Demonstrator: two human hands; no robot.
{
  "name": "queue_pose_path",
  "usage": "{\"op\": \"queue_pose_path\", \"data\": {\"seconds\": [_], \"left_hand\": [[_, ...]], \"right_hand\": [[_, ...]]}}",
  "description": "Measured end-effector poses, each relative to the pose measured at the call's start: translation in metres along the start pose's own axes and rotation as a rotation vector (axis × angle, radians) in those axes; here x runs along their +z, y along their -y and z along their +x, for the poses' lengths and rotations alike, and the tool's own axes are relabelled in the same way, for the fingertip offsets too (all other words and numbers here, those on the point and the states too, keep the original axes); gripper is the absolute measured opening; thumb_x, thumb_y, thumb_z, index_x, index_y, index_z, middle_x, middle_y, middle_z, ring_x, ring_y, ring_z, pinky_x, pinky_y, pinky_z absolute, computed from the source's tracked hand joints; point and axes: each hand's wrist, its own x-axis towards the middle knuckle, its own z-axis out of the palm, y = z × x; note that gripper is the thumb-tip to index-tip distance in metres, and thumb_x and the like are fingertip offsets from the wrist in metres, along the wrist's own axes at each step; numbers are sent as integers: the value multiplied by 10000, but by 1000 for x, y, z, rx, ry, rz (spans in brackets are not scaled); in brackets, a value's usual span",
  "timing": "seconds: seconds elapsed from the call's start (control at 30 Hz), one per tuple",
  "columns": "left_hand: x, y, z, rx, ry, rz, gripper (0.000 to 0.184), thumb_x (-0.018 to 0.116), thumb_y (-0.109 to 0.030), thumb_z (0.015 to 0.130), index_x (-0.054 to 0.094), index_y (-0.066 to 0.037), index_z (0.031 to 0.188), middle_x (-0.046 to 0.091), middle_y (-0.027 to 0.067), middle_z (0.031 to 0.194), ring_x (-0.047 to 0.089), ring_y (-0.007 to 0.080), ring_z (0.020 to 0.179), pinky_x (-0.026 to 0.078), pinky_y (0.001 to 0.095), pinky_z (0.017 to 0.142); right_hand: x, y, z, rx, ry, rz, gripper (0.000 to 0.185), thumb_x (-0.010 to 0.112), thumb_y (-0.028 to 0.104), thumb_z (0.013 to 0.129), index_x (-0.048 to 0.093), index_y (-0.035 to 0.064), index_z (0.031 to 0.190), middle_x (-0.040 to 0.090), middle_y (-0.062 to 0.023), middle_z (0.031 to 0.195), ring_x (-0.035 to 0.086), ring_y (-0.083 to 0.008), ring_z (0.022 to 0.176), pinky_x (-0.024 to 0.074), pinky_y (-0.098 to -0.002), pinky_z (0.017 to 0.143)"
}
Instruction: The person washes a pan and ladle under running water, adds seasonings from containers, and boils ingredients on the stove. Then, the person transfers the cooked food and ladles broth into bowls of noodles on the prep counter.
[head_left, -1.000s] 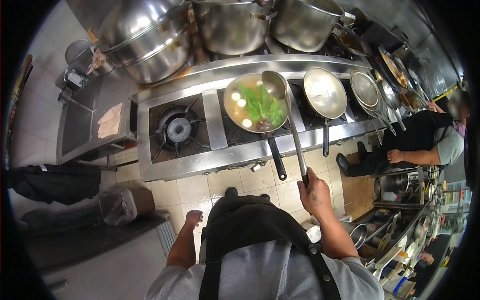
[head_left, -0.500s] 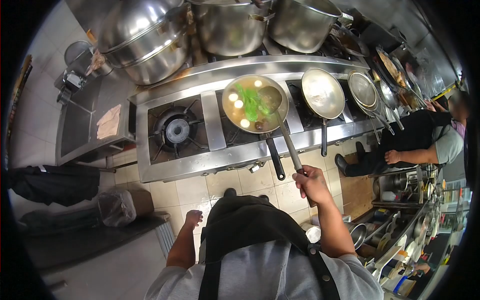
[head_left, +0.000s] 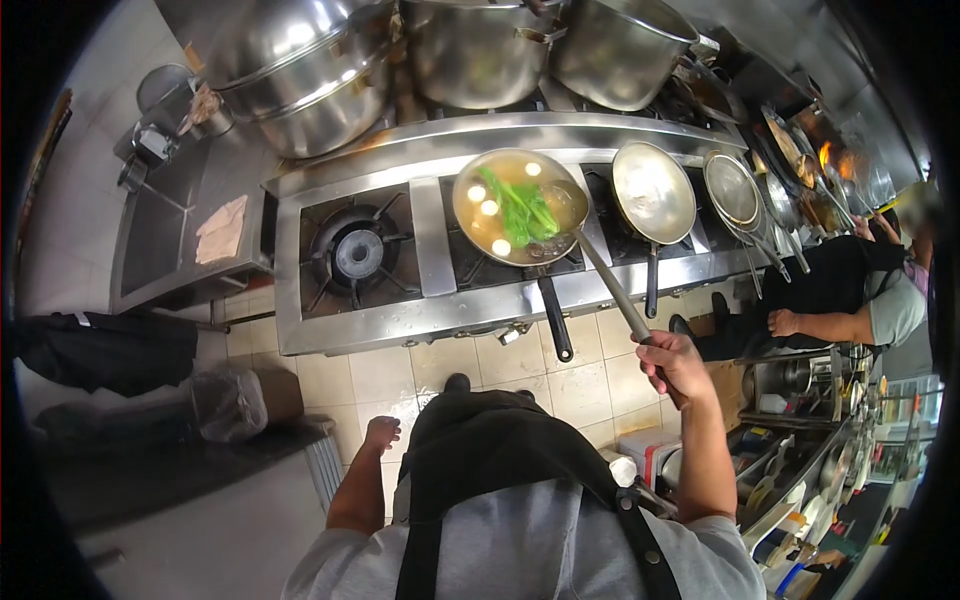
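My right hand is wrapped around the long handle of a ladle. The ladle's bowl dips into the right side of a frying pan on a burner. In the pan's pale broth lie green leafy vegetables; the bright round spots look like light reflections. A black pan handle points toward me over the stove edge, with no hand on it. My left hand hangs low at my side, fingers curled in, nothing visible in them.
Right of the frying pan sits another pan, then strainers. Large steel pots stand behind. A bare burner is at left, near a folded cloth. Another person stands at the right, with flames beyond.
My right hand has moved right and toward me, drawing the ladle to the pan's right rim. The greens have gathered into a clump. Flames now show at the far right.
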Motion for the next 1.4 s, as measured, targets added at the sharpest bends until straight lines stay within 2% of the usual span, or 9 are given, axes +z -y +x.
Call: {"op": "queue_pose_path", "data": {"seconds": [0.07, 0.17, 0.33, 0.53, 0.63, 0.8, 0.93, 1.23, 1.4], "left_hand": [[-2, 0, 3, 5, -5, -7, 282, 610, -266, 833, 602, -75, 1041, 633, 55, 795, 587, 163, 629, 439, 344, 500], [-2, -1, 5, 30, -28, 13, 284, 617, -270, 831, 600, -72, 1034, 634, 58, 799, 589, 170, 630, 449, 349, 503], [2, -7, -3, 39, -36, -7, 285, 619, -270, 829, 592, -72, 1031, 633, 61, 800, 581, 171, 627, 447, 348, 515], [8, 3, -5, 11, -35, -19, 285, 616, -265, 825, 590, -67, 1029, 633, 67, 805, 580, 174, 628, 436, 342, 507], [10, 8, -6, 11, -37, -25, 284, 612, -264, 825, 591, -64, 1026, 634, 67, 804, 582, 174, 627, 435, 341, 501], [14, 11, -11, 15, -53, -29, 284, 604, -273, 832, 599, -60, 1021, 642, 69, 813, 588, 177, 631, 442, 343, 503], [15, 11, -11, 22, -44, -18, 286, 597, -280, 837, 603, -63, 1023, 649, 73, 831, 595, 183, 643, 450, 350, 512], [15, 10, -15, -12, -57, -22, 258, 597, -279, 848, 606, -83, 1016, 640, 58, 832, 592, 177, 662, 449, 357, 537], [11, 12, -14, -34, -42, -34, 266, 605, -279, 844, 599, -88, 1029, 639, 51, 809, 589, 172, 645, 450, 361, 538]], "right_hand": [[-14, 4, -1, -20, 18, -86, 103, 631, 29, 822, 602, -32, 899, 517, -16, 578, 410, -76, 355, 307, -212, 331], [-27, 21, -4, -29, 27, -423, 97, 633, 47, 822, 570, -1, 765, 518, -10, 555, 421, -74, 349, 317, -235, 338], [-33, 44, -6, -3, 50, -481, 136, 637, 37, 808, 562, 1, 701, 519, -12, 547, 414, -68, 346, 305, -221, 328], [-42, 48, 2, 81, 109, -358, 93, 637, -5, 809, 568, -9, 748, 528, -27, 542, 425, -71, 333, 299, -205, 319], [-45, 46, 4, 100, 155, -292, 43, 630, -5, 810, 607, -32, 835, 532, -31, 545, 423, -75, 334, 294, -201, 319], [-51, 38, 8, 98, 225, -211, 251, 594, 2, 825, 611, -76, 1063, 527, -30, 551, 418, -78, 344, 289, -197, 322], [-50, 27, 14, 108, 259, -157, 255, 580, -2, 831, 598, -83, 1072, 528, -32, 558, 414, -79, 348, 289, -198, 321], [-39, 3, 9, 178, 331, 253, 293, 529, 28, 888, 528, -105, 1149, 478, -43, 584, 400, -73, 354, 328, -193, 307], [-30, 7, -1, 148, 287, 264, 288, 530, 28, 892, 523, -110, 1144, 487, -45, 582, 402, -77, 348, 321, -193, 302]]}}
